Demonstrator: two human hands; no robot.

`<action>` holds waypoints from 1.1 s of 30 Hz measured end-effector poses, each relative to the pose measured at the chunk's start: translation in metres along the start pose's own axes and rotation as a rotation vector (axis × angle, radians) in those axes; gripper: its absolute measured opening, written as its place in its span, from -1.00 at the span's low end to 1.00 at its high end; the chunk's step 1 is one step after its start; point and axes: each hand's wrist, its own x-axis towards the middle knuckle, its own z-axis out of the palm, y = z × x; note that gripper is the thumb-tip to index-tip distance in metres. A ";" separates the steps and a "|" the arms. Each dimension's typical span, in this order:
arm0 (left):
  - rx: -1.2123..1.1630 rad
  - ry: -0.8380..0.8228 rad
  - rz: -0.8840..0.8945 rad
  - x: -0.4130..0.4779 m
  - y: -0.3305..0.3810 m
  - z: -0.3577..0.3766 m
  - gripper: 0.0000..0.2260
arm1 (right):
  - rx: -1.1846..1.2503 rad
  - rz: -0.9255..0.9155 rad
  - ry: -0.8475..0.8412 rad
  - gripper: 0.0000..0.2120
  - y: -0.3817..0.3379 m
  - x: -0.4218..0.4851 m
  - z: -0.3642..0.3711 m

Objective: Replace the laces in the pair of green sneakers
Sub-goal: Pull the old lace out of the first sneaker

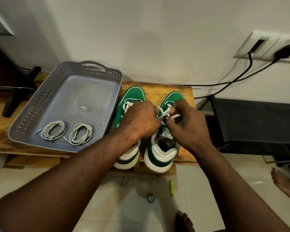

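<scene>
Pinching white lace (175, 116) on green, white-soled sneaker (157, 156); left hand (139, 121), right hand (186, 124): each grip holds lace.

White wall (141, 30) fills upper half, dim warm light, soft shadow at centre. Switch-and-socket plate (264, 46) upper right, black plug (284, 51) in it, two black cables (241, 76) trailing down-left. Wooden tabletop (157, 91) mid frame. Black stand leg (15, 97) at left edge on the wood. Black boxy unit (249, 124) at right, beside the tabletop end. Pale glossy floor tiles (124, 215) below; small yellow-green stick (171, 188) and small ring (151, 197) lying on them.
</scene>
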 end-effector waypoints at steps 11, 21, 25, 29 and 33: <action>0.000 -0.002 0.043 -0.002 0.004 0.001 -0.82 | -0.154 0.054 -0.048 -0.96 0.003 0.001 0.004; -0.031 -0.034 0.031 -0.004 0.005 -0.002 -0.95 | -0.185 0.104 -0.191 -0.79 0.014 0.002 -0.007; -0.033 -0.046 0.049 -0.005 0.004 -0.006 -0.92 | -0.202 0.037 -0.134 -0.91 0.006 0.003 0.000; -0.033 -0.066 0.059 -0.007 0.004 -0.007 -0.89 | 0.050 0.275 0.241 -0.86 0.018 0.015 -0.017; 0.034 -0.132 0.147 -0.014 0.009 -0.011 -0.62 | -0.267 0.430 0.176 -0.48 0.027 0.010 -0.025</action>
